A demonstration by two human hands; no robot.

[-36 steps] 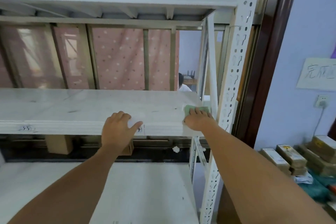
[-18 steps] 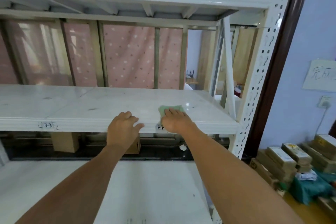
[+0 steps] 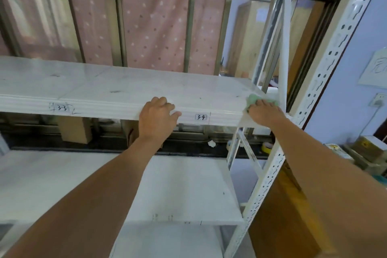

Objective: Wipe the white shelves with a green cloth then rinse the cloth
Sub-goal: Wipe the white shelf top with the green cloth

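Observation:
A white metal shelf (image 3: 125, 88) runs across the middle of the view, labelled 3-3 and 3-4 on its front lip. My right hand (image 3: 264, 111) presses a green cloth (image 3: 252, 99) flat on the shelf's right front corner, beside the perforated upright; most of the cloth is hidden under the hand. My left hand (image 3: 157, 119) rests on the shelf's front edge near the 3-4 label, fingers curled over the lip, holding no object. A lower white shelf (image 3: 184, 190) lies beneath my arms.
A perforated white upright post (image 3: 326, 81) and diagonal braces (image 3: 281, 54) bound the shelf's right end. Pink dotted curtains (image 3: 155, 27) hang behind. Cardboard boxes (image 3: 370, 148) sit on the floor at right, by a lilac wall with a socket (image 3: 379, 99).
My right hand slid the green cloth rightward along the shelf to its right front corner. My left hand stayed on the front edge. The camera tilted downward.

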